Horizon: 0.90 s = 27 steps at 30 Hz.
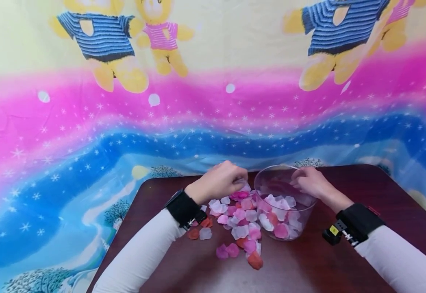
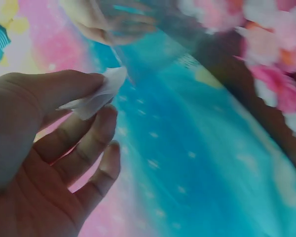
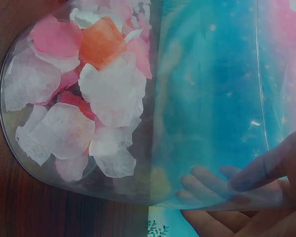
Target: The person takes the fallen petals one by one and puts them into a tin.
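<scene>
A clear round plastic container (image 1: 277, 181) stands on the table, its lower part filled with white, pink and orange-red fabric petals (image 3: 113, 89). My right hand (image 1: 311, 183) grips its rim on the right side, thumb on one face of the wall and fingers on the other. Just left of the rim, my left hand (image 1: 222, 179) pinches a white petal (image 2: 101, 94) between thumb and index finger. The other fingers of that hand are loosely bent. Beneath and in front of it, a loose pile of petals (image 1: 240, 232) spreads beside the container.
The dark reddish-brown table (image 1: 205, 272) has rounded far corners. Right behind its back edge hangs a cloth backdrop (image 1: 213, 142) with bears and snowflakes. A few petals (image 1: 205, 233) lie apart at the pile's left, and an orange-red petal (image 1: 255, 260) lies nearest the front.
</scene>
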Each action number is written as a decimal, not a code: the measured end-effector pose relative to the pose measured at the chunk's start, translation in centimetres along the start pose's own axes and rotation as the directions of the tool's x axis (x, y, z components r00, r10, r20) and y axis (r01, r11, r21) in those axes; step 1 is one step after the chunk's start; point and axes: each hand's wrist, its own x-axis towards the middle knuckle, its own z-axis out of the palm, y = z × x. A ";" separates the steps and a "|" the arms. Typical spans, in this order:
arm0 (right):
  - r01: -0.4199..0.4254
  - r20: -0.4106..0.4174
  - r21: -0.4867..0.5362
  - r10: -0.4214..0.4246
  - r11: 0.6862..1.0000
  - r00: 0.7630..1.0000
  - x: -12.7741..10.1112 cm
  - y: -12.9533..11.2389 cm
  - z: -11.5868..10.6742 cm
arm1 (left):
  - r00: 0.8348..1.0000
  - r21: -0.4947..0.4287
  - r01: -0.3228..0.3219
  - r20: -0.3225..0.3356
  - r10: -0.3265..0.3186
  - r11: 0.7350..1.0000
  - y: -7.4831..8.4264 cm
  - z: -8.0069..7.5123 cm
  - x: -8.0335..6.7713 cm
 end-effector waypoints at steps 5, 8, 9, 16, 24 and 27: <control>-0.002 0.008 0.004 0.001 1.000 1.000 0.0 -0.2 0.4 | 0.999 0.027 -0.032 0.018 0.031 0.999 2.1 -0.3 2.9; -0.006 0.007 0.004 0.006 1.000 1.000 0.1 -0.3 0.6 | 0.998 0.062 -0.037 0.043 0.035 0.997 2.7 0.3 4.0; -0.006 0.007 0.003 0.006 1.000 1.000 0.1 -0.4 0.6 | 0.998 0.076 -0.038 0.050 0.034 0.996 2.8 0.6 4.2; -0.023 0.005 -0.008 0.023 1.000 1.000 0.4 -0.2 0.9 | 0.999 0.134 -0.009 0.039 0.004 0.991 2.7 1.5 4.4; 0.000 0.005 -0.008 0.000 1.000 1.000 0.0 -0.2 0.2 | 1.000 0.124 0.016 -0.002 -0.015 0.992 0.8 -0.3 2.3; 0.003 0.002 -0.012 -0.003 1.000 1.000 -0.1 -0.1 -0.2 | 0.999 0.140 0.032 -0.010 -0.031 0.990 -0.3 -0.9 0.9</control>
